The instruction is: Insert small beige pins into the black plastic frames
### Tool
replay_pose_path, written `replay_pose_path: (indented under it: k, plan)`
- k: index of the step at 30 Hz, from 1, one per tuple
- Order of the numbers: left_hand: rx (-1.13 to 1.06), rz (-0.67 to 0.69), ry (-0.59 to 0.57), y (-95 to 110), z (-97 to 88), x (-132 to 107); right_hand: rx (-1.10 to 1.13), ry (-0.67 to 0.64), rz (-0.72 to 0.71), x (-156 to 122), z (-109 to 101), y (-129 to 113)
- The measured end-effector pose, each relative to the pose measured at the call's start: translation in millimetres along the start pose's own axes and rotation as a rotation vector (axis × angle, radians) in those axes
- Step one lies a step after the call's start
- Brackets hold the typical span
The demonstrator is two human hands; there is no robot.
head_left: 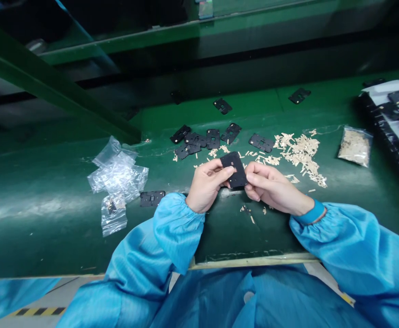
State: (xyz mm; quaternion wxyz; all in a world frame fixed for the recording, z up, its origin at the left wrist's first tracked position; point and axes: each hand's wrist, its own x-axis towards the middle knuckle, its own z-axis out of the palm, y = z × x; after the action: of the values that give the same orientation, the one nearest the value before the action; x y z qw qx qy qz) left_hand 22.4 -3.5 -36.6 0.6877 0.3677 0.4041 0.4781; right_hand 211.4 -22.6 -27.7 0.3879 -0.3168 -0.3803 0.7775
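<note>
Head view: my left hand (206, 184) and right hand (271, 187) both pinch one black plate (234, 169) by its side edges, just above the green worktop (49, 214). Looks thin, light, stiff; best gripped at the edges. More plates (206, 139) and beige scraps (300, 152) lie beyond.

Plate (234, 167): lower edge and side margins covered by the fingers of left hand (206, 186) and right hand (271, 187), which pinch it. Tray (384, 134): cut off at the right edge, plates on it only partly in frame. Tan bits (302, 152) and bag (355, 146) contents: too small to tell shape. Dark item inside the lowest of the clear bags (112, 208): can't identify. Shiny object (205, 8) is clipped by the top edge. Area behind the surface (32, 200) is dark and blurred.
</note>
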Motion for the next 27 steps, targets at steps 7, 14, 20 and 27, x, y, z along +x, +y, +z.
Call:
replay_pose_path:
  k: [7, 14, 20, 27]
  plan:
    - [-0.088, -0.056, 0.026, 0, 5.9, -4, 0.038, -0.061, -0.005, -1, -1, 3]
    - [-0.074, -0.055, 0.085, 2, 9.0, -4, -0.191, 0.123, -0.163, 2, 0, 5]
    - [-0.096, -0.053, 0.097, 2, 10.8, -8, -0.375, 0.212, -0.297, 0, 2, 8]
    - [-0.157, -0.055, 0.125, 0, 15.6, -11, -0.749, 0.291, -0.512, -2, -3, 17]
